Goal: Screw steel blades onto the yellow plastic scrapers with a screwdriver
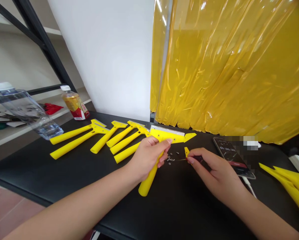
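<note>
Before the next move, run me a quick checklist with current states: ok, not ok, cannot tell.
1. Scraper held: ok, left hand grips the yellow scraper by its handle.
2. Tool held: ok, right hand pinches the thin-shafted tool.
3. Blade fastened tight: cannot tell, tightness doesn't show.
4. Small hardware all gathered: not ok, one piece lies apart from the cluster.
5. Tool tip touching the hardware: cannot tell, too small.
6. Phone timer showing: ok, digits lit.
</note>
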A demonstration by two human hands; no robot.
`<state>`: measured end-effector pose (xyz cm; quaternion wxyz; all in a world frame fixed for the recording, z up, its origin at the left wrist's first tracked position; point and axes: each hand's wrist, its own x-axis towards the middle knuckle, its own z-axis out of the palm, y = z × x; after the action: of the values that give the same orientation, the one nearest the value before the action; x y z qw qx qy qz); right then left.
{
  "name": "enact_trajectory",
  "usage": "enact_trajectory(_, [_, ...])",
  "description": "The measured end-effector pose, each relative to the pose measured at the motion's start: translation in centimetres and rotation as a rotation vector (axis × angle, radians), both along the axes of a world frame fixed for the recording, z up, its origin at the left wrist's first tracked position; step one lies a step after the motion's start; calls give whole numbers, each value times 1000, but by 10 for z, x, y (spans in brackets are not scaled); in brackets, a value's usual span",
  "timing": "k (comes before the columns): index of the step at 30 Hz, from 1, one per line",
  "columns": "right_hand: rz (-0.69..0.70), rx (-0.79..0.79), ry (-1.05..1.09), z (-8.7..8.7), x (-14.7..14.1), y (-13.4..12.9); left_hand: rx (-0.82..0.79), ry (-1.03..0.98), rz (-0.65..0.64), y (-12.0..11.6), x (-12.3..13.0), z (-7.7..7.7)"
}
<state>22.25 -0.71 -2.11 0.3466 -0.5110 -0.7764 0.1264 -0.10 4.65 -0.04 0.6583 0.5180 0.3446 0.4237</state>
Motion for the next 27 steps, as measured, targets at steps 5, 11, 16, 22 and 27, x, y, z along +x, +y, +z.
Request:
enact_trajectory(5, [29, 59, -45, -4, 2, 1, -1, 14, -1, 0, 0, 1])
enact_trajectory(11, [54, 116, -94, -3, 3, 1, 3, 10, -11, 1, -1, 0])
enact_trajectory(16, [77, 109, -105, -3, 3, 1, 0, 8, 8, 1, -1, -1])
enact_trajectory(22, [87, 113, -103, -4, 4, 0, -7, -11, 7, 1, -1, -2])
enact_trajectory(27, [81, 124, -116, 1, 6, -1, -5, -16, 12, 2, 0, -2])
